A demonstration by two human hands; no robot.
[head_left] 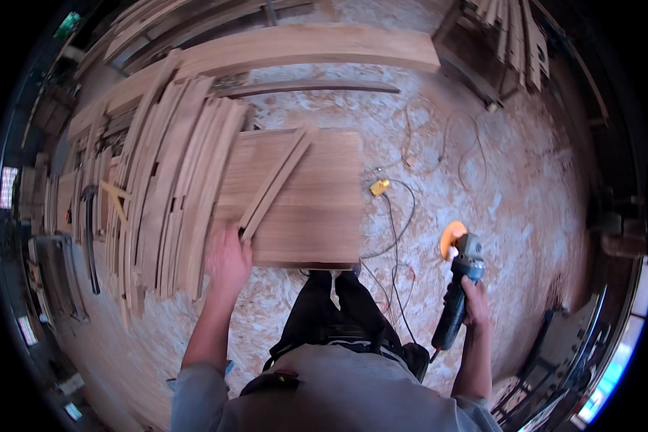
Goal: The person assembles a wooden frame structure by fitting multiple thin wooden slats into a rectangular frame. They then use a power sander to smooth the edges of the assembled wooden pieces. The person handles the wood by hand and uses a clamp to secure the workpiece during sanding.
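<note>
My right hand (475, 301) is wrapped round the dark body of an angle grinder (450, 309), held out to the right of my body. An orange disc (451, 237) is fitted at the grinder's head, which points away from me. My left hand (228, 257) is at the near left corner of a broad wooden panel (309, 209). Its fingers close at the lower end of a narrow wooden strip (277, 180), slightly blurred. The strip lies slantwise across the panel, with a dark gap along its length.
Long wooden boards (194, 173) lie side by side left of the panel, with a hammer (90, 237) and a yellow square (115, 198) among them. A thick plank (338, 45) spans the far side. A yellow socket (379, 187) and cables lie on the dusty floor (525, 216).
</note>
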